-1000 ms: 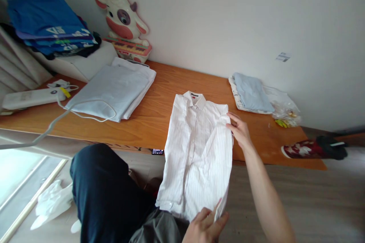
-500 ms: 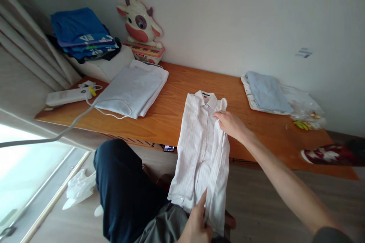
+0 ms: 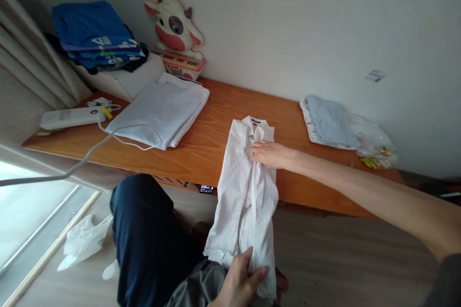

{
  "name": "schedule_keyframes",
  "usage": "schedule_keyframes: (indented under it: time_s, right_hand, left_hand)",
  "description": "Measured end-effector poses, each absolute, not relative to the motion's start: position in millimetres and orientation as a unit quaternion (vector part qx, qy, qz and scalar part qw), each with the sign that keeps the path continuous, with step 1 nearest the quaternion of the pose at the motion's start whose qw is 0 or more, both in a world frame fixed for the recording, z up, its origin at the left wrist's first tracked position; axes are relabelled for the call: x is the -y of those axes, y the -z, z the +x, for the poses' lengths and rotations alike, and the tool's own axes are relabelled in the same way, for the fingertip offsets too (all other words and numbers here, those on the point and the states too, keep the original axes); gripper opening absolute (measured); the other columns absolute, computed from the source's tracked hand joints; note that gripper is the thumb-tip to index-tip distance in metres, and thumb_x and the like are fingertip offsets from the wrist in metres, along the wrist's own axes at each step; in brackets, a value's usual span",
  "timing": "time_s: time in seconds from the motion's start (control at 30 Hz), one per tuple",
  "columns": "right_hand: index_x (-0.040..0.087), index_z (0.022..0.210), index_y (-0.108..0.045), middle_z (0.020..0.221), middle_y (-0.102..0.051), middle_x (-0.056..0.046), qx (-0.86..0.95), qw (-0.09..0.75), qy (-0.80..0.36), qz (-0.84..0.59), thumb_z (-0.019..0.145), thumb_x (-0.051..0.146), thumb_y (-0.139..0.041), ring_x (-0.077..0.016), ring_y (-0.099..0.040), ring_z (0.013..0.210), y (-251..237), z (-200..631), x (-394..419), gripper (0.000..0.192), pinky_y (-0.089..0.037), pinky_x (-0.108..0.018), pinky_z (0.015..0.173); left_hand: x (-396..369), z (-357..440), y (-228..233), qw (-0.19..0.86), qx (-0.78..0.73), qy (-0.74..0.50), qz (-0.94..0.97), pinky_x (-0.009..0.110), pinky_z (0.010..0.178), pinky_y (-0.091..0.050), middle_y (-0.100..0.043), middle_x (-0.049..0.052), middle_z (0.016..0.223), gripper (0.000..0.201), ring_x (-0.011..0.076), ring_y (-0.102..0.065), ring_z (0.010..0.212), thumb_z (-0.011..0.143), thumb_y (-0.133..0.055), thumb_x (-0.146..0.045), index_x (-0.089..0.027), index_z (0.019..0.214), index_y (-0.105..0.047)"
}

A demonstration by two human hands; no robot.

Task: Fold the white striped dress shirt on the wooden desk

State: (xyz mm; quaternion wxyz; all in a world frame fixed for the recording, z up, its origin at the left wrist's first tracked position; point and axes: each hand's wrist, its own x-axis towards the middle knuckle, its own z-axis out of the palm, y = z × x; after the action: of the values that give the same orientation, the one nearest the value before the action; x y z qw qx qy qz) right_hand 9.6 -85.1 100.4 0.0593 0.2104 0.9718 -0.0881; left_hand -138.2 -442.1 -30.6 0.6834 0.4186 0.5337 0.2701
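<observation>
A white striped button shirt (image 3: 230, 192) lies with its collar end on the wooden tabletop and its lower part over my lap. Its left side is turned in lengthwise, and the right side is folded over toward the middle. My right hand (image 3: 268, 153) rests on the upper front just below the collar, its fingers laid flat on the folded-over cloth. Down at the hem, my left hand (image 3: 239, 278) touches the shirt with thumb and forefinger apart; its other fingers are partly hidden.
Folded pale cloth (image 3: 154, 110) with a white cable over it lies left on the tabletop (image 3: 230, 100). Behind stand blue folded clothes (image 3: 97, 33) on a white box and a cow toy keyboard (image 3: 176, 33). At right are folded light-blue clothes (image 3: 329, 120) and a plastic bag (image 3: 376, 141).
My right hand has moved left across the shirt, bringing its right side inward over the front. My left hand has shifted slightly at the hem. The view has turned a little.
</observation>
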Motion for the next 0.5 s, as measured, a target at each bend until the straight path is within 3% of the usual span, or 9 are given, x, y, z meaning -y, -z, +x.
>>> schedule_keyframes:
  time_s: [0.1, 0.2, 0.3, 0.4, 0.5]
  right_hand:
    - [0.025, 0.074, -0.074, 0.105, -0.075, -0.007, -0.984, 0.099, 0.047, 0.141, 0.075, 0.006, -0.077, -0.0324, -0.059, 0.120, -109.3, 25.6, 65.6, 0.019, -0.040, -0.051, 0.110]
    - [0.026, 0.079, -0.076, 0.112, -0.077, -0.006, -0.988, 0.083, 0.049, 0.118, 0.078, 0.006, -0.070, -0.0343, -0.057, 0.131, -111.7, 46.0, 43.9, 0.020, -0.025, -0.059, 0.124]
    - [0.027, 0.081, -0.076, 0.098, -0.077, -0.003, -0.986, 0.074, 0.064, 0.133, 0.075, 0.003, -0.062, -0.0293, -0.065, 0.114, -106.1, 60.7, 25.5, 0.028, -0.018, -0.060, 0.129]
    - [0.026, 0.080, -0.074, 0.091, -0.076, -0.002, -0.980, 0.081, 0.055, 0.172, 0.074, 0.005, -0.062, -0.0262, -0.067, 0.097, -98.9, 65.6, 8.6, 0.025, -0.019, -0.059, 0.128]
    - [0.024, 0.096, -0.076, 0.103, -0.077, -0.007, -0.972, 0.070, 0.035, 0.220, 0.082, 0.016, -0.068, -0.0291, -0.066, 0.107, -91.3, 65.4, -8.9, 0.018, -0.025, -0.058, 0.123]
  left_hand:
    - [449.3, -157.7, 29.5, 0.715, -0.518, -0.299, 0.362, 0.041, 0.104, -0.054, -0.073, 0.011, 0.106, 0.072, 0.0330, -0.066, 0.111, 0.083, -0.075, -0.077, -0.014, 0.118, -0.074]
    - [452.7, -173.1, 30.4, 0.723, -0.533, -0.334, 0.286, 0.048, 0.116, -0.047, -0.073, 0.015, 0.127, 0.081, 0.0377, -0.062, 0.128, 0.080, -0.077, -0.078, -0.015, 0.132, -0.071]
    - [455.5, -177.5, 44.3, 0.751, -0.513, -0.346, 0.229, 0.050, 0.117, -0.046, -0.072, 0.016, 0.133, 0.090, 0.0403, -0.061, 0.131, 0.069, -0.086, -0.077, -0.016, 0.133, -0.071]
    - [461.8, -174.5, 69.4, 0.760, -0.522, -0.324, 0.211, 0.047, 0.114, -0.048, -0.072, 0.017, 0.130, 0.103, 0.0404, -0.064, 0.128, 0.056, -0.093, -0.076, -0.014, 0.134, -0.068]
    - [469.6, -173.3, 93.7, 0.751, -0.552, -0.276, 0.234, 0.045, 0.111, -0.050, -0.073, 0.017, 0.125, 0.106, 0.0404, -0.066, 0.125, 0.050, -0.094, -0.075, -0.013, 0.132, -0.067]
